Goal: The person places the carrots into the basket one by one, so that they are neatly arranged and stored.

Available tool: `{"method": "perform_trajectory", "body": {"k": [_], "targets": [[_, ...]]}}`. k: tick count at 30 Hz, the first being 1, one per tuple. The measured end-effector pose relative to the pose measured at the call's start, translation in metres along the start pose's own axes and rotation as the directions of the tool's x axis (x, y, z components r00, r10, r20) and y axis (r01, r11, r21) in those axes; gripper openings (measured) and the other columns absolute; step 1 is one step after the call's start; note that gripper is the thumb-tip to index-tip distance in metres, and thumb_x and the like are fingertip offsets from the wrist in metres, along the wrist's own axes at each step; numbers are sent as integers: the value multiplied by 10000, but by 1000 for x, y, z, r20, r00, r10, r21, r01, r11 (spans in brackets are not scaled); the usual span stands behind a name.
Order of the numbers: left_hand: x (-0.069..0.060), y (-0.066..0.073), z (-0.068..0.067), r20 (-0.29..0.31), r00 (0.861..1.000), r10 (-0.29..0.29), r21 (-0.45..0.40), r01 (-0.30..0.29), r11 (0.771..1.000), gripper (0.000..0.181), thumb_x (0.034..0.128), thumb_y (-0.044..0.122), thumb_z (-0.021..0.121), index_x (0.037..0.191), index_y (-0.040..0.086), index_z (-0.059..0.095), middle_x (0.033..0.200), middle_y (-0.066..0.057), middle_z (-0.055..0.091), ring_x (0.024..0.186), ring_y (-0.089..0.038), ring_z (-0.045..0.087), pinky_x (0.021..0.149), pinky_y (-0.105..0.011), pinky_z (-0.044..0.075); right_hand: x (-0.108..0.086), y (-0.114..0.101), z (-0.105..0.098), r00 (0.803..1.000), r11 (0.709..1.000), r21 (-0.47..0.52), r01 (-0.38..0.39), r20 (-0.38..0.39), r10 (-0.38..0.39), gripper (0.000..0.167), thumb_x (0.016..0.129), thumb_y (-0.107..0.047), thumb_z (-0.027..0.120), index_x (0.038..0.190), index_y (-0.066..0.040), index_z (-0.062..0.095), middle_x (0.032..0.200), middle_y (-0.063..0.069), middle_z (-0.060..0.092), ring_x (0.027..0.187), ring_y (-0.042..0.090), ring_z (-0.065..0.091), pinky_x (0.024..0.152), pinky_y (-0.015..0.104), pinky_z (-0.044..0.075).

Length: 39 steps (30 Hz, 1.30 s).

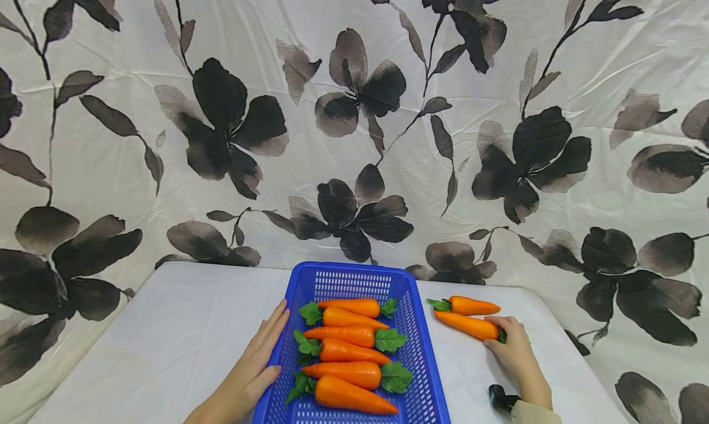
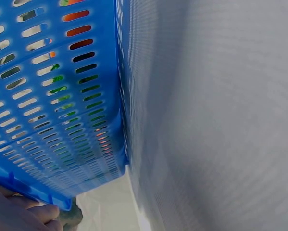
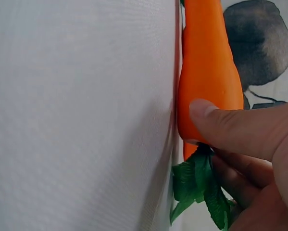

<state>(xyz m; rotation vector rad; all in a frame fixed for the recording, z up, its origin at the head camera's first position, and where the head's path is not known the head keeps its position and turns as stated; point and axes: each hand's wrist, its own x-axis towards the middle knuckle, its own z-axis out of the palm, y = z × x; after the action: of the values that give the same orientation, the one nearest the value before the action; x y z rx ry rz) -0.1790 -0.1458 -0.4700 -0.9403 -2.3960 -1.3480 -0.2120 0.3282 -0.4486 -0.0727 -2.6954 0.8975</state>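
Several orange carrots (image 1: 349,351) with green leaves lie crosswise in a column inside a blue plastic basket (image 1: 432,375). My left hand (image 1: 252,365) rests along the basket's left rim with its fingers straight. In the left wrist view, fingertips touch the rim beside the basket's slotted wall (image 2: 62,96). To the right of the basket, my right hand (image 1: 514,344) grips a carrot (image 1: 468,324) by its thick leafy end. The right wrist view shows the thumb (image 3: 230,122) on that carrot (image 3: 208,62), its leaves (image 3: 196,178) hanging below. Another carrot (image 1: 473,305) lies just behind it.
Both loose carrots and the basket are on a white-covered table (image 1: 138,344). A floral cloth (image 1: 354,135) hangs behind the table's far edge. A small black device (image 1: 501,399) sits at the right wrist, by a pale sleeve (image 1: 534,413).
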Motion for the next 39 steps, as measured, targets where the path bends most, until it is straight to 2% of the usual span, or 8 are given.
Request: {"method": "perform_trajectory", "body": {"k": [3,4,6,15,20,25,32,39], "targets": [[0,-1,0,11,1000,-3,3,3,1000,804,817,7,451,1573,4,177,1650,-179,66,1524,-216,33,1125,-132,-88,25,52,2,983,998,-14,-64,170,65,480,875,-36,692,1328,50,559,1293,323,468,1263,518,384,1109,686,153],[0,-1,0,12,1000,0,4,0,1000,802,817,6,448,1572,1,176,1649,-184,65,1524,-222,33,1124,-131,-88,26,52,2,981,996,-25,-84,175,87,482,858,-27,699,1312,65,563,1281,333,466,1244,532,389,1090,706,165],[0,-2,0,10,1000,8,7,-8,1000,798,818,3,443,1570,-4,176,1646,-194,67,1523,-241,38,1123,-129,-89,29,58,2,983,998,-8,-67,171,67,472,848,-37,713,1294,53,585,1262,321,484,1219,527,410,1077,709,193],[0,0,0,-1,1000,-14,0,14,1000,795,816,18,450,1568,-1,193,1648,-181,81,1523,-216,51,1125,-133,-80,25,40,-9,995,1000,-9,14,101,-13,446,839,-6,699,1265,76,592,1216,297,509,1129,468,483,1010,637,345],[0,-1,0,-5,1000,-4,-3,4,1000,794,813,17,448,1565,-7,197,1646,-185,85,1522,-220,55,1124,-131,-82,25,30,-16,997,998,30,58,53,-60,447,812,37,701,1246,83,606,1169,273,537,1096,441,510,983,614,369],[0,-2,1,-3,1000,-1,0,1,1000,792,816,12,444,1566,-10,190,1649,-180,75,1523,-201,43,1121,-125,-84,25,19,-21,995,993,67,101,9,-102,447,805,40,725,1241,48,630,1142,231,565,1052,393,540,956,562,388],[1,2,0,-11,1000,-5,-3,5,1000,785,821,16,451,1565,-6,202,1654,-156,82,1521,-209,54,1122,-120,-77,24,1,-29,985,983,62,171,-33,-169,455,802,34,753,1245,8,651,1141,183,595,1036,319,563,910,460,412],[1,3,0,-22,1000,3,-1,-3,1000,782,825,24,450,1567,0,205,1653,-155,91,1520,-234,67,1124,-122,-73,22,-17,-36,979,972,111,206,-37,-203,463,806,29,762,1253,-6,646,1195,190,577,1087,372,547,953,551,405]]}}
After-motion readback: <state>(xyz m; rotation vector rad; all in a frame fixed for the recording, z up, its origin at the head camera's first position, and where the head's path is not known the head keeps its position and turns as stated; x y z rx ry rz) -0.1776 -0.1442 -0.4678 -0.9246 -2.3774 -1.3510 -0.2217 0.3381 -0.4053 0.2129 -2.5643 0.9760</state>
